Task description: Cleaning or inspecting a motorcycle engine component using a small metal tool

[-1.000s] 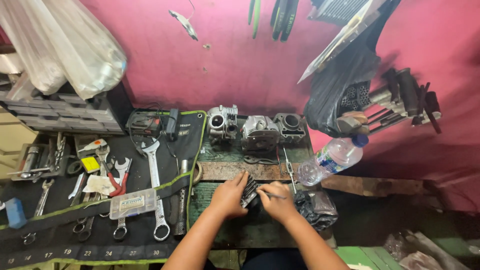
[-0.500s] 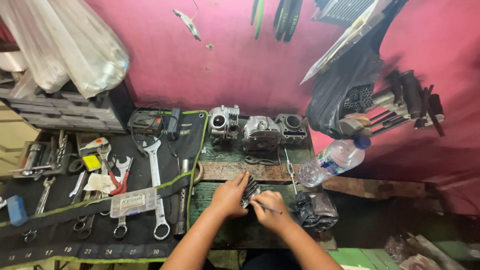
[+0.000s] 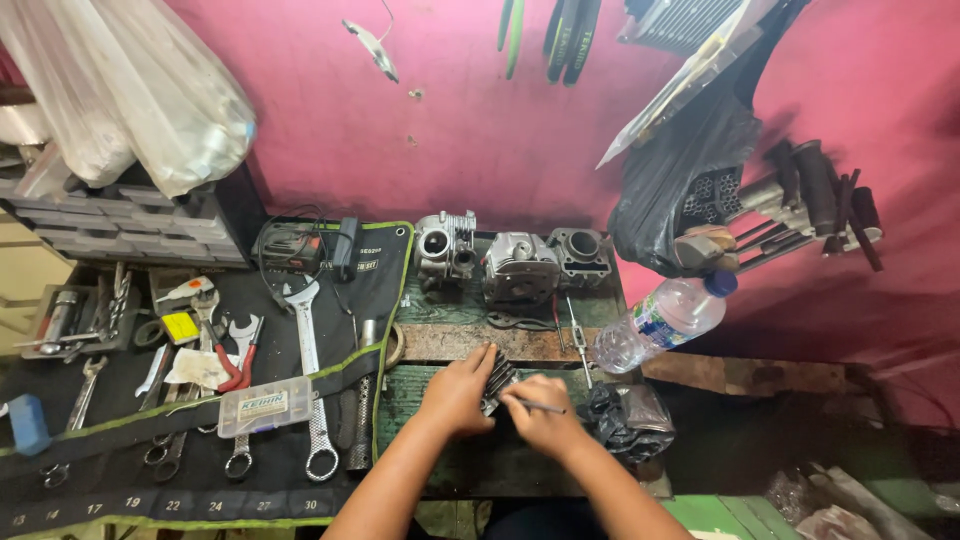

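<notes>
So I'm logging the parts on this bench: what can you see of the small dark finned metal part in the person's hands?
The small dark finned metal part looks like grey-black metal with parallel ribs. It sits on the worn green bench top, just below a wooden plank. The left hand covers its left side; the right hand holds a thin metal tool beside it. Most of it is hidden.
</notes>
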